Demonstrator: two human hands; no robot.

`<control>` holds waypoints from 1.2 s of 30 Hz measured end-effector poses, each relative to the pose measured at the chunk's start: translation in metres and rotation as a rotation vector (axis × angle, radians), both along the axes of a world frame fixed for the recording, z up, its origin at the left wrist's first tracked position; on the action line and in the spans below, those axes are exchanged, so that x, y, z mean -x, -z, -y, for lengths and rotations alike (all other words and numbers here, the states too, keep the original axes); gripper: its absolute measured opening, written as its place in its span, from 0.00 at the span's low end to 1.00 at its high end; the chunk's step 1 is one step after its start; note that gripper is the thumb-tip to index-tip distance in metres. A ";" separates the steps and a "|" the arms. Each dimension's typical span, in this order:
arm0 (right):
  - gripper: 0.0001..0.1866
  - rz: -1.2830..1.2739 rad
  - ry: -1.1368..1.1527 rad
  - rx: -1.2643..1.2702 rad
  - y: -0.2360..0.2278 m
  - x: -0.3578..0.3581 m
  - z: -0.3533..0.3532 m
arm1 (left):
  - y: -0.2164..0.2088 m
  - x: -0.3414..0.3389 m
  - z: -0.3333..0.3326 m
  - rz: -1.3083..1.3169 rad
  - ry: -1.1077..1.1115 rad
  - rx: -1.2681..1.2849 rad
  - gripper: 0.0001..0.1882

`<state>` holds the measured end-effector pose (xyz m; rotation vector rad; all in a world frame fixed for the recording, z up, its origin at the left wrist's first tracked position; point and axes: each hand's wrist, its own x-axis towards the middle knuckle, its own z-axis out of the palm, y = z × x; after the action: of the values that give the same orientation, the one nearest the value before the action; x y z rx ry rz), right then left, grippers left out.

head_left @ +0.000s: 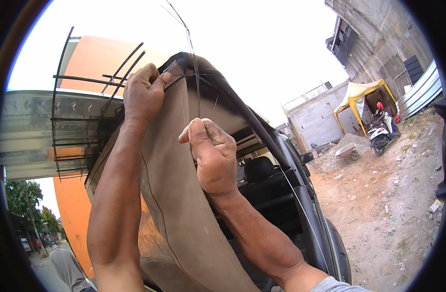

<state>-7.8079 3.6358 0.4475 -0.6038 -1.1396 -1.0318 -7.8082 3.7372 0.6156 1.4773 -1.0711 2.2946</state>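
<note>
A brown canvas sheet (pixel 184 209) hangs over the back of a dark vehicle, its top edge at the corner of the black roof frame (pixel 232 100). My left hand (pixel 145 92) is raised to that upper edge and closed on the canvas, thumb on the fabric beside the corner. Lower and to the right, my right hand (pixel 211 153) is in a pinch around thin dark cord (pixel 197 92). The strands run up from it past the roof corner, with loose ends against the sky. What lies inside my right fist is hidden.
Steel reinforcing bars (pixel 82 78) stick out close to my left hand, before corrugated metal sheeting (pixel 28 131). The vehicle's headrest (pixel 258 169) shows through the opening. Rightward are a wheelbarrow (pixel 347 152), a scooter (pixel 381 136) and a yellow canopy (pixel 361 92). A person (pixel 67 267) is at lower left.
</note>
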 end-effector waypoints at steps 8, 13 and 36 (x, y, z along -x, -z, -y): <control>0.18 0.054 0.056 0.046 0.008 0.007 0.000 | 0.000 -0.001 0.003 0.021 -0.022 -0.021 0.20; 0.18 0.039 0.050 0.056 0.006 0.021 0.004 | -0.001 0.003 0.003 -0.040 -0.070 -0.008 0.18; 0.18 -0.003 0.294 0.240 -0.077 0.106 0.069 | 0.108 0.030 0.077 -0.218 0.229 0.038 0.11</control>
<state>-7.9144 3.5672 0.5242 -0.9858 -1.2039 -1.1492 -7.8385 3.6602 0.5073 1.4657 -1.0656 1.9390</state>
